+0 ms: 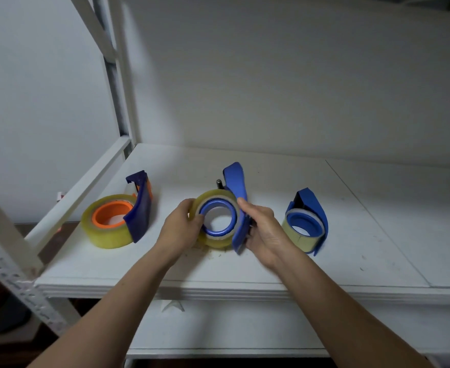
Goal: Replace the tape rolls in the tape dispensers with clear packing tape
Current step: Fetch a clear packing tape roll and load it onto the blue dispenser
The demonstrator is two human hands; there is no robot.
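Observation:
Three tape dispensers lie on the white shelf [245,266]. In the middle one, a clear tape roll [217,241] sits around a blue hub [218,208]. My left hand [181,227] grips the roll's left side. My right hand [263,229] holds that dispenser's blue handle [236,181], thumb on the roll's top right. The left dispenser [140,208] is dark blue with an orange hub and a thick clear roll [107,235]. The right dispenser [311,208] is blue and carries a thin roll [298,237].
A white wall rises behind the shelf. White rack posts and a diagonal brace [117,75] stand at the left. A perforated grey upright [11,274] crosses the lower left. A lower shelf [218,335] shows below the front edge. Small debris lies near the middle dispenser.

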